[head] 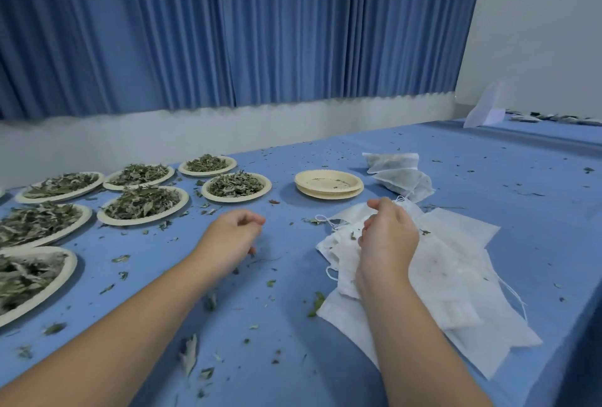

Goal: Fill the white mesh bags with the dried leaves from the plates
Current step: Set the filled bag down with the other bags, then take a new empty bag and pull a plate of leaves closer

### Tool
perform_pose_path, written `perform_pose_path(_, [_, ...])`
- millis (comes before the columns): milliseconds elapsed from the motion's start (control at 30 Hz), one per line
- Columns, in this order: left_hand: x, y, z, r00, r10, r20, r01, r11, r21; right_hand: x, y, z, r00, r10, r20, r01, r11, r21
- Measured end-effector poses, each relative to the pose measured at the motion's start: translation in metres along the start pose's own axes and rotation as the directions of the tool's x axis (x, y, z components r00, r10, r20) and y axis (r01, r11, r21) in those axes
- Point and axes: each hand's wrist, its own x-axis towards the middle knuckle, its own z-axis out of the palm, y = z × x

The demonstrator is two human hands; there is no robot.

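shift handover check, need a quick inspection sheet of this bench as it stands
surface: blue table cover, strewn with leaf crumbs
job's things: plates of dried leaves at left; empty mesh bags piled at right; filled bags beyond them
clutter: stack of empty plates
hands: left hand fingers loosely curled, holding nothing; right hand grips the empty mesh bags
cables: nothing seen
surroundings: blue curtain, white wall
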Motion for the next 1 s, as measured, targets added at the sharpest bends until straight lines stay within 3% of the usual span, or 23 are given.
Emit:
perform_pose_path(67, [-0.028,-0.015,-0.017,0.997,0.067,0.037,-0.072,0.984,0.161,-0.006,0.003,0.0,0.971,-0.167,0.172,0.211,0.936,-0.281])
perform_pose_path(100, [-0.041,-0.022,-0.024,0.994,0.094,0.061,-0.105,0.971,0.215,-0.008,0.002,0.0,0.939,-0.18,0.293,0.293,0.864,-0.41])
perform_pose_path(167, [-0.062,-0.034,-0.036,0.989,0.119,0.093,-0.139,0.955,0.262,-0.012,-0.007,-0.004,0.871,-0.066,0.487,0.395,0.682,-0.615])
perform_pose_path(233, [-0.075,-0.041,-0.046,0.986,0.135,0.098,-0.156,0.954,0.256,-0.015,-0.018,-0.015,0.8,0.036,0.599,0.534,0.411,-0.738])
perform_pose_path(300, [-0.085,-0.044,-0.054,0.982,0.168,0.083,-0.182,0.958,0.222,-0.022,-0.027,-0.029,0.756,0.159,0.635,0.626,0.106,-0.773])
perform_pose_path(367, [-0.093,-0.045,-0.06,0.98,0.193,0.051,-0.199,0.963,0.182,-0.027,-0.03,-0.04,0.758,0.262,0.597,0.638,-0.11,-0.762])
perform_pose_path(433, [-0.099,-0.048,-0.068,0.984,0.179,0.008,-0.178,0.974,0.137,-0.032,-0.028,-0.045,0.783,0.277,0.557,0.615,-0.206,-0.761])
perform_pose_path(500, [-0.105,-0.053,-0.078,0.99,0.141,-0.024,-0.139,0.987,0.083,-0.034,-0.027,-0.047,0.798,0.196,0.57,0.603,-0.262,-0.754])
perform_pose_path(633, [-0.115,-0.061,-0.106,0.995,0.05,-0.083,-0.057,0.995,-0.084,-0.036,-0.035,-0.045,0.803,-0.007,0.596,0.587,-0.169,-0.792])
perform_pose_path(767, [-0.128,-0.07,-0.141,0.984,-0.05,-0.172,0.007,0.97,-0.243,-0.053,-0.047,-0.025,0.71,-0.218,0.669,0.686,0.005,-0.727])
perform_pose_path(900, [-0.142,-0.083,-0.175,0.957,-0.128,-0.259,0.042,0.949,-0.314,-0.084,-0.055,0.012,0.571,-0.342,0.746,0.815,0.341,-0.468])
perform_pose_path(1000, [-0.151,-0.096,-0.198,0.902,-0.199,-0.383,0.034,0.918,-0.395,-0.109,-0.045,0.04,0.603,-0.281,0.747,0.674,0.679,-0.29])
